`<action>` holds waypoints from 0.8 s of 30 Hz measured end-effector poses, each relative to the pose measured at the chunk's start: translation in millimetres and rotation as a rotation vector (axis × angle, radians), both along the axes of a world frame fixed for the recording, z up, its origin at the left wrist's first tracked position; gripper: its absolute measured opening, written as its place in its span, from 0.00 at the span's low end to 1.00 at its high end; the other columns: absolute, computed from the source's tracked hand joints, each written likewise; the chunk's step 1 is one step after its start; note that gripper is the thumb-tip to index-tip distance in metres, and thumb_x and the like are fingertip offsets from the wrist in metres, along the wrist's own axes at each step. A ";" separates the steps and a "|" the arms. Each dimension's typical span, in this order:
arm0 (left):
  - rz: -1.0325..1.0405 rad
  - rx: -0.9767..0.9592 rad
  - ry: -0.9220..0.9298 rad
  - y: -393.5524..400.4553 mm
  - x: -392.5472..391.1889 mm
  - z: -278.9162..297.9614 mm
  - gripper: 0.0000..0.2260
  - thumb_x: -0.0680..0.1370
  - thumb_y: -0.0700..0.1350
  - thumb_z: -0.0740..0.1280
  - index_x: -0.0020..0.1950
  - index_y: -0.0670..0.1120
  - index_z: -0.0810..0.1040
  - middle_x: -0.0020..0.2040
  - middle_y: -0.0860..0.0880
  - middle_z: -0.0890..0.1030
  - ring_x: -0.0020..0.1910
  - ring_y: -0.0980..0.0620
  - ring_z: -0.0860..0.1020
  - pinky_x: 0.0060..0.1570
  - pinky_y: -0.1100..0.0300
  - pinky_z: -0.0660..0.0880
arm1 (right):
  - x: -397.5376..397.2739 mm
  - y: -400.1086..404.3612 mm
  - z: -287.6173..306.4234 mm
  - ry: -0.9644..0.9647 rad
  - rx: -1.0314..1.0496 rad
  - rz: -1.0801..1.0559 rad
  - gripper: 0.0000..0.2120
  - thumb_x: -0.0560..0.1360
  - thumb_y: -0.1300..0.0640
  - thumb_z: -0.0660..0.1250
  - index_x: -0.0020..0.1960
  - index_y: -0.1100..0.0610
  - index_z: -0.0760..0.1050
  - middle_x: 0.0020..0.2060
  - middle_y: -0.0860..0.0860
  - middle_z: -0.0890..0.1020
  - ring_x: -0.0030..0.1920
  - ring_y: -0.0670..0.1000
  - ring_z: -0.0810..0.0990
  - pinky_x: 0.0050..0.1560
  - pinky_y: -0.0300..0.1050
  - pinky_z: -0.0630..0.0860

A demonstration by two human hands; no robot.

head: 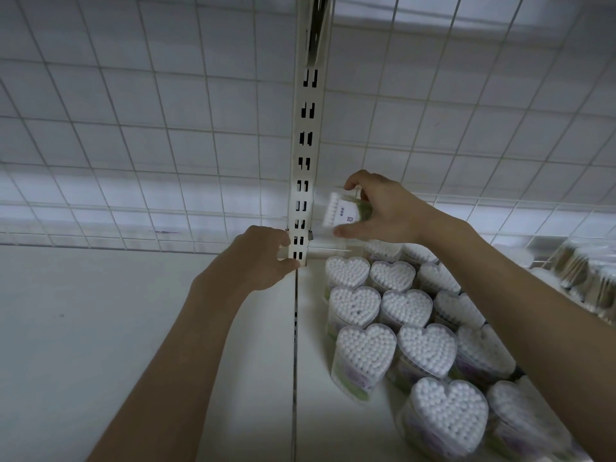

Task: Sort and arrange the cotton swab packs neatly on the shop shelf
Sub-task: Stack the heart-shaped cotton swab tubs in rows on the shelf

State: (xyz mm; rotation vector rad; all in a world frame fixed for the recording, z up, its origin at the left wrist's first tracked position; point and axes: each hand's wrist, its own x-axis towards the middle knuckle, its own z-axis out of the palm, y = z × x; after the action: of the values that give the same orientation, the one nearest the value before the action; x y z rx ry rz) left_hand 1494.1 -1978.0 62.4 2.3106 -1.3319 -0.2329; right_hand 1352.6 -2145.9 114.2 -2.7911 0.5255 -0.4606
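Note:
My right hand [380,208] grips a clear cotton swab pack [346,213] with a white label, held tilted in the air just right of the slotted upright. Under it, several heart-shaped swab packs [405,308] stand upright in rows on the white shelf [313,378], white tips facing up. My left hand [258,258] has its fingers curled at the base of the slotted upright [303,181], touching it; whether it holds anything is hidden.
A white wire grid [150,135] forms the back of the shelf. At the far right stand other clear packs of wooden-stick swabs [586,275]. The left shelf board [116,311] is bare white. A dark seam runs between the two boards.

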 end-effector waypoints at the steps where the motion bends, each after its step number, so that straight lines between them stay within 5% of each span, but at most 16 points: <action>1: 0.002 0.024 -0.035 0.5 0.6 0.2 0.21 0.74 0.54 0.68 0.64 0.48 0.73 0.58 0.48 0.76 0.55 0.47 0.76 0.50 0.61 0.68 | 1.1 -0.5 -0.9 0.003 -0.006 -0.003 0.33 0.66 0.44 0.73 0.65 0.53 0.65 0.47 0.50 0.69 0.45 0.50 0.70 0.37 0.35 0.64; 7: -0.016 0.131 -0.193 5.0 4.8 0.3 0.20 0.76 0.55 0.65 0.66 0.49 0.71 0.61 0.48 0.75 0.59 0.46 0.74 0.60 0.55 0.69 | 6.6 1.4 -1.3 -0.046 -0.017 -0.008 0.29 0.67 0.45 0.72 0.63 0.53 0.68 0.49 0.51 0.73 0.47 0.50 0.73 0.39 0.33 0.67; 12: -0.054 0.200 -0.331 7.3 5.7 -5.2 0.18 0.77 0.55 0.63 0.62 0.47 0.73 0.57 0.48 0.77 0.56 0.47 0.75 0.55 0.56 0.67 | 11.1 4.1 -6.2 -0.070 -0.011 -0.046 0.31 0.65 0.42 0.72 0.61 0.53 0.67 0.44 0.46 0.75 0.45 0.49 0.75 0.47 0.46 0.73; 19: -0.079 0.244 -0.395 5.6 6.4 -13.8 0.17 0.77 0.55 0.62 0.62 0.46 0.73 0.57 0.48 0.76 0.56 0.47 0.75 0.56 0.55 0.66 | 14.7 -0.2 -19.4 0.028 0.197 -0.023 0.32 0.63 0.42 0.71 0.61 0.47 0.61 0.42 0.52 0.77 0.34 0.49 0.76 0.32 0.43 0.72; 24: -0.082 0.258 -0.367 4.7 6.1 -22.3 0.17 0.77 0.55 0.62 0.62 0.47 0.72 0.59 0.48 0.76 0.58 0.47 0.74 0.58 0.54 0.65 | 18.5 -10.4 -27.0 0.200 0.149 -0.070 0.27 0.67 0.45 0.70 0.61 0.51 0.66 0.54 0.50 0.71 0.53 0.51 0.71 0.47 0.44 0.68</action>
State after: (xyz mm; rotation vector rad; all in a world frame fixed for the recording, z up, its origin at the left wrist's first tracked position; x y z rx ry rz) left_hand 1500.2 -1973.3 40.1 2.6075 -1.6592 -0.0027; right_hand 1371.1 -2156.3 87.1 -2.6955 0.6732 -0.1481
